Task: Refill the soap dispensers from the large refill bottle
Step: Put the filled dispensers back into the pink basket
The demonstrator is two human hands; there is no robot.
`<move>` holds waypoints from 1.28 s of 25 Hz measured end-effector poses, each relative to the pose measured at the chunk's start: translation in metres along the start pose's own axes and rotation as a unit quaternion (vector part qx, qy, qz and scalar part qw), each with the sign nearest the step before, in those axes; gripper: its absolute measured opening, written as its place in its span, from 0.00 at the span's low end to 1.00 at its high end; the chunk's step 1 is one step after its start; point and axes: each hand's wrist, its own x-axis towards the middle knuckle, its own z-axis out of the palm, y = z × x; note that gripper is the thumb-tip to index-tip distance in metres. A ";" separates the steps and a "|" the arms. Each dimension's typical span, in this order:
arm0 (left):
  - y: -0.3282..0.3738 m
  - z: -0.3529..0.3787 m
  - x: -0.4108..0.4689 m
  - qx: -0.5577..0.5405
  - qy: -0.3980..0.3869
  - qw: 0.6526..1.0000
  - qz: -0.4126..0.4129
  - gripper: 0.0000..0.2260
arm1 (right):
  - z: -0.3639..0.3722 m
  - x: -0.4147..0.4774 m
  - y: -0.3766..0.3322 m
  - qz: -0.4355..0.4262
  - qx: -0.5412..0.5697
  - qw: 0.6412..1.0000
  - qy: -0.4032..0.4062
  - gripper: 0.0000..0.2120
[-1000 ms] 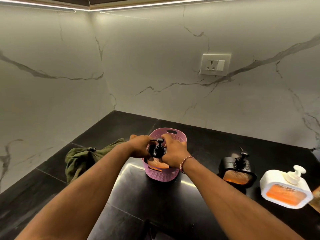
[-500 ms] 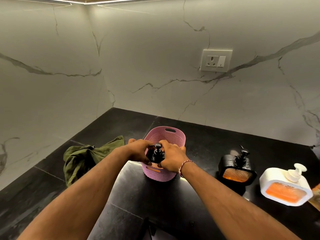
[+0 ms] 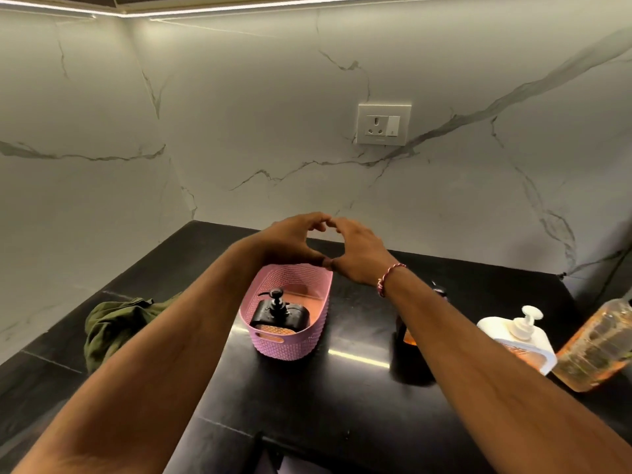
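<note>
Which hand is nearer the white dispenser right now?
Right. The right hand is raised beyond the pink basket, left of the white dispenser; the left hand is farther left.

Pink woven-pattern basket [image 3: 309, 343] – black dispenser [image 3: 282, 314] inside; white dispenser [image 3: 525, 336] at 3 o'clock, olive cloth [image 3: 109, 325] at 9 – white grey-veined wall [image 3: 239, 131].

White marble-veined walls [image 3: 239, 114] meet in a corner over a glossy black tabletop [image 3: 342, 388]; socket plate [image 3: 383, 124] on wall, light strip [image 3: 307, 5] overhead.
</note>
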 end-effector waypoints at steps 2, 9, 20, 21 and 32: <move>0.020 0.010 0.015 -0.005 0.010 1.000 0.027 0.34 | -0.017 -0.009 0.016 0.009 -0.004 1.000 0.030 0.35; 0.083 0.068 0.058 -0.071 -0.009 0.996 0.057 0.42 | -0.064 -0.045 0.086 0.080 -0.022 0.995 0.062 0.36; 0.078 0.174 0.071 0.039 -0.194 0.979 -0.054 0.46 | -0.054 -0.091 0.170 0.272 -0.017 0.953 -0.135 0.40; 0.078 0.178 0.071 0.034 -0.193 0.979 -0.058 0.44 | -0.049 -0.092 0.171 0.270 -0.029 0.951 -0.149 0.39; 0.070 0.168 0.074 -0.008 -0.171 0.984 -0.046 0.29 | -0.047 -0.091 0.167 0.237 -0.029 0.963 -0.123 0.23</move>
